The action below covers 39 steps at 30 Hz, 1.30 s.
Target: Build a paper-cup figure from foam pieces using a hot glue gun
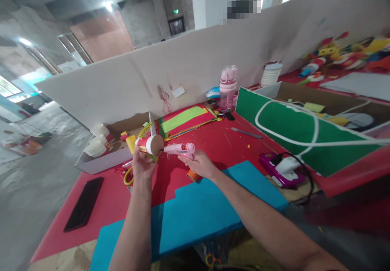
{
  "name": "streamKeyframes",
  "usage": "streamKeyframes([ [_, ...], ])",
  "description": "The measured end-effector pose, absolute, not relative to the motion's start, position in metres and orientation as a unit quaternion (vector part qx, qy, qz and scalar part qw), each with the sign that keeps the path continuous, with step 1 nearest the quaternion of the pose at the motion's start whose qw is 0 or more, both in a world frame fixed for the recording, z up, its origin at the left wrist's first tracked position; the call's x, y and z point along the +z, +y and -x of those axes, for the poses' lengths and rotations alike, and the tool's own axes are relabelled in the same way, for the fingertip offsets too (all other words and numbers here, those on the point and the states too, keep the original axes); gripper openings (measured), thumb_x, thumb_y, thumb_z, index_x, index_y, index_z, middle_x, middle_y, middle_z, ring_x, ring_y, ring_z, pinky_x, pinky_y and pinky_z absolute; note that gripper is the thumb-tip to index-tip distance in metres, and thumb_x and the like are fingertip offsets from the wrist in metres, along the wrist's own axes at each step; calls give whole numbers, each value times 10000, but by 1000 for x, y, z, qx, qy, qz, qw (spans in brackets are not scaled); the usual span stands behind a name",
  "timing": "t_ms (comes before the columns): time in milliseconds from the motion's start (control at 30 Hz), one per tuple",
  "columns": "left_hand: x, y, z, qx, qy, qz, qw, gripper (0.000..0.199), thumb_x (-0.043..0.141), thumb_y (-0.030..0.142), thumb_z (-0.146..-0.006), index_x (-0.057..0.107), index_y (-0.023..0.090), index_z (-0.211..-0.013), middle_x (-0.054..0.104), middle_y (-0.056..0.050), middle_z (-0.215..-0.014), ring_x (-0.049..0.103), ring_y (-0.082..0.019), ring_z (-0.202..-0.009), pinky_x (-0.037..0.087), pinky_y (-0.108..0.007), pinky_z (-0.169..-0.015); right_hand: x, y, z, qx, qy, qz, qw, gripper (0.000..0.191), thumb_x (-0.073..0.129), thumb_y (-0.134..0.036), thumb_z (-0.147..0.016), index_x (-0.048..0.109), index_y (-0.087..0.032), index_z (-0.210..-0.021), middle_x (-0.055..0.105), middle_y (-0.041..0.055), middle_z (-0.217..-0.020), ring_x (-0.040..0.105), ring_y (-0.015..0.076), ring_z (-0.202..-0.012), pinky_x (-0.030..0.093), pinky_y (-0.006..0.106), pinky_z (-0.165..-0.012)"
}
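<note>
My left hand (143, 165) is wrapped round a paper cup (152, 145) with a red and white side, its round brown end turned to the right. Yellow pieces show beside the cup, at its left. In my right hand (199, 163) is a pink glue gun (181, 149), pointing left, its nozzle at the cup's brown end; whether they touch I cannot tell. An orange roll (193, 175) lies just below my right hand. Yellow-handled scissors (128, 176) lie by my left wrist, partly hidden.
Blue sheets (213, 206) cover the front edge. A black phone (83, 204) lies at left, near a box (106, 161) with white cups. At right are a purple power strip (282, 171), a white cable and a green-sided box (283, 128). A pink bottle (228, 88) stands behind.
</note>
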<state>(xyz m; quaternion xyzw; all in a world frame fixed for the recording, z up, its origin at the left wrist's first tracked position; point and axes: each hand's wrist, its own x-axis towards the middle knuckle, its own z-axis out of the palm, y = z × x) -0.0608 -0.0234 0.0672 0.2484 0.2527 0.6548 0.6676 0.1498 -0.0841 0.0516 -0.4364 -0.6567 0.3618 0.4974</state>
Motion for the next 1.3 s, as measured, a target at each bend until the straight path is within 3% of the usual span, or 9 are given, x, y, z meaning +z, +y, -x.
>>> streamKeyframes([
  [167, 66, -23, 60, 655, 269, -235, 666, 345, 569, 397, -879, 626, 169, -1132, 742, -78, -940, 704, -214, -861, 576, -358, -795, 52, -84, -151, 365, -651, 438, 501, 396, 537, -533, -862, 662, -181, -729, 579, 18, -512, 576, 160, -542, 396, 229, -477],
  [400, 66, -22, 60, 656, 268, -241, 663, 395, 604, 427, -844, 621, 177, -1149, 722, -104, -1035, 689, -253, -958, 553, -438, -870, 46, -78, -152, 329, -653, 458, 506, 379, 550, -490, -868, 624, -172, -676, 600, 20, -544, 586, 150, -557, 399, 224, -510],
  [733, 66, -23, 60, 647, 271, -250, 668, 390, 568, 410, -868, 615, 162, -1166, 723, -108, -1025, 695, -243, -920, 582, -390, -791, 51, -82, -151, 350, -661, 442, 495, 412, 531, -497, -871, 598, -188, -608, 563, 11, -479, 566, 139, -515, 380, 216, -469],
  [933, 66, -23, 58, 654, 265, -245, 665, 376, 538, 403, -888, 601, 186, -1188, 725, -102, -1043, 685, -253, -972, 560, -444, -863, 48, -79, -153, 337, -654, 455, 502, 407, 532, -472, -877, 553, -193, -580, 551, 11, -480, 558, 137, -507, 371, 218, -475],
  [1300, 63, -22, 57, 642, 264, -234, 681, 415, 563, 406, -880, 590, 184, -1229, 740, -93, -999, 699, -235, -942, 559, -376, -858, 46, -77, -154, 335, -633, 464, 521, 455, 518, -537, -867, 563, -179, -590, 507, -7, -465, 500, 113, -472, 356, 216, -477],
])
